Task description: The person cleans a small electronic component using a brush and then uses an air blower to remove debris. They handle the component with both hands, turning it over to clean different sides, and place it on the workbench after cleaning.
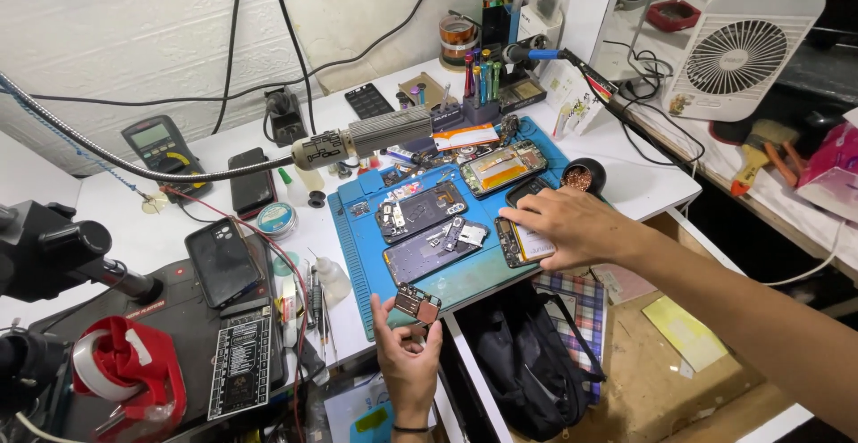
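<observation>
My left hand (407,356) holds a small phone part (417,303), a dark metal and reddish module, between thumb and fingers just off the front edge of the blue work mat (366,260). My right hand (567,226) lies flat on an opened phone body (523,244) at the mat's right side, fingers pressing on it. On the mat lie two other disassembled phone frames (420,210) (433,251) and an opened phone with orange tape (502,168).
A microscope (54,255) and red tape dispenser (130,367) stand at left. A hot-air nozzle on a gooseneck (362,142) hangs over the desk. Multimeter (161,146), screwdriver rack (483,81), soldering iron (554,57), white fan (742,50), black bag (527,354) below.
</observation>
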